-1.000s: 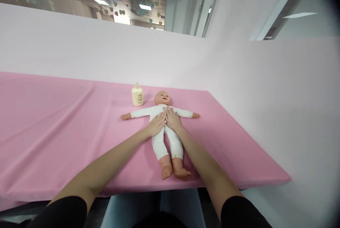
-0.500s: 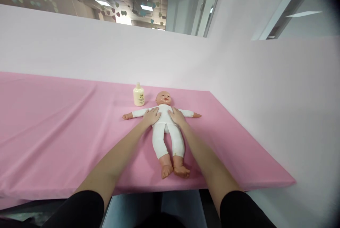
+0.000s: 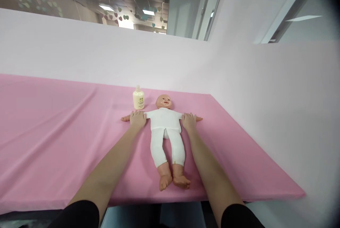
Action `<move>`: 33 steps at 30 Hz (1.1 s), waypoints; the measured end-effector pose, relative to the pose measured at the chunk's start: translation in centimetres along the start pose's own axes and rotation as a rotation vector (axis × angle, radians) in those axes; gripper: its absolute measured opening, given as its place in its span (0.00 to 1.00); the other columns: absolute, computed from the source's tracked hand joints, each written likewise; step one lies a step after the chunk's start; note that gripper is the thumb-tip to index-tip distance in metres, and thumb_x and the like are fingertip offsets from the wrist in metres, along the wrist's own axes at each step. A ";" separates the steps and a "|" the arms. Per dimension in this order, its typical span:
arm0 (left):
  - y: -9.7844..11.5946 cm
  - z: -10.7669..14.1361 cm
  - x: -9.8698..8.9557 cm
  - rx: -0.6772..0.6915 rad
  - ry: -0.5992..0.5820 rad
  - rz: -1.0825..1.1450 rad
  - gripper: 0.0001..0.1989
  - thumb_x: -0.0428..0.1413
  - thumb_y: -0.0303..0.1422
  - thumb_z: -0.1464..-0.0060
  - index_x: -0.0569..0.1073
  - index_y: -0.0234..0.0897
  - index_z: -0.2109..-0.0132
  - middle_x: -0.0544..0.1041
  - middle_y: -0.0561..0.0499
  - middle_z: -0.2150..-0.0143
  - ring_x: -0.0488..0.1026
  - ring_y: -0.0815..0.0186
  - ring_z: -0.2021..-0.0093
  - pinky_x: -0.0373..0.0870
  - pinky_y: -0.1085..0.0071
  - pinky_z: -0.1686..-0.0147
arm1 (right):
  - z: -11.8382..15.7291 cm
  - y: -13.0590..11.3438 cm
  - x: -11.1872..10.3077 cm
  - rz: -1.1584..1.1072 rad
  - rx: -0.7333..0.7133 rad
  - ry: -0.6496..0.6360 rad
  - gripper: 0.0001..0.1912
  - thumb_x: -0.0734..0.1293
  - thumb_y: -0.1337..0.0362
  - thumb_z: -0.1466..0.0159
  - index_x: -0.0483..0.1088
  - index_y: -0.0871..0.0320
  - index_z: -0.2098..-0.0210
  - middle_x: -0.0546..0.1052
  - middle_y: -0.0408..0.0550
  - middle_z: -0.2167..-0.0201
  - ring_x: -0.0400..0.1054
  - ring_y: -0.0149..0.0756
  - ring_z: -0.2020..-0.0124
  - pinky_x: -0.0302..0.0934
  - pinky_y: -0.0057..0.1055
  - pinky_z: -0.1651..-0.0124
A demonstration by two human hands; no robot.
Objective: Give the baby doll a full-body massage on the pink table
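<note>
A baby doll in a white top and white trousers lies on its back, head toward the wall, arms spread wide and bare feet toward me. My left hand lies over the doll's arm on the left, its fingers bent across the sleeve. Across the opposite arm, my right hand has its fingers curled over in the same way. The doll's small hands stick out beyond both of mine. Just behind my left hand stands a pale yellow bottle with a printed label.
A pink cover with a few creases is spread over the table. White walls border the back and the right side. Above the back wall a window shows ceiling lights and heart-shaped decorations.
Both my hands have moved outward from the doll's chest, the left one to its left-side arm and the right one to its right-side arm. The view has tilted slightly upward.
</note>
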State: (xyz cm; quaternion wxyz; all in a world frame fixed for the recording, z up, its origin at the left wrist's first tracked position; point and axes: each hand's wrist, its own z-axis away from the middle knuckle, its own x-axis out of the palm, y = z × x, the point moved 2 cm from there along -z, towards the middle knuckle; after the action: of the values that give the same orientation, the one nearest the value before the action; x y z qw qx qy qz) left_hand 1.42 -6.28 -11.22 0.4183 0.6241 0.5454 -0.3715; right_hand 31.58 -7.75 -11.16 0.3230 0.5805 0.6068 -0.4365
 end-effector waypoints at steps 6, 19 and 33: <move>-1.3 0.2 -0.3 -0.128 -0.011 -0.020 0.25 0.35 0.37 0.37 0.70 0.30 0.46 0.70 0.37 0.43 0.56 0.47 0.37 0.41 0.43 0.38 | -0.2 2.2 -0.3 -0.012 0.143 0.013 0.23 0.48 0.64 0.32 0.71 0.62 0.55 0.74 0.60 0.55 0.63 0.49 0.50 0.45 0.47 0.45; -5.0 0.8 -0.8 -0.458 0.077 0.216 0.25 0.38 0.38 0.38 0.65 0.29 0.42 0.52 0.30 0.33 0.46 0.39 0.33 0.43 0.32 0.43 | -0.4 4.9 1.1 -0.315 0.447 0.112 0.23 0.54 0.58 0.34 0.64 0.66 0.46 0.55 0.68 0.38 0.44 0.57 0.35 0.40 0.54 0.40; -7.6 -1.3 1.2 -0.773 0.485 1.482 0.17 0.52 0.33 0.44 0.62 0.37 0.48 0.66 0.43 0.46 0.63 0.61 0.40 0.58 0.61 0.39 | -2.2 7.3 2.0 -1.407 0.763 0.415 0.23 0.54 0.61 0.38 0.50 0.58 0.44 0.65 0.53 0.51 0.68 0.35 0.52 0.64 0.39 0.47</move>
State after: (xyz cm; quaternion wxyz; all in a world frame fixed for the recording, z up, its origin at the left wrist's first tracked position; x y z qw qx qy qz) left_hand -5.92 -4.24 -12.73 0.6074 0.6943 0.1608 0.3509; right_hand 38.79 -5.28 -13.22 -0.3635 0.2036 0.6859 -0.5966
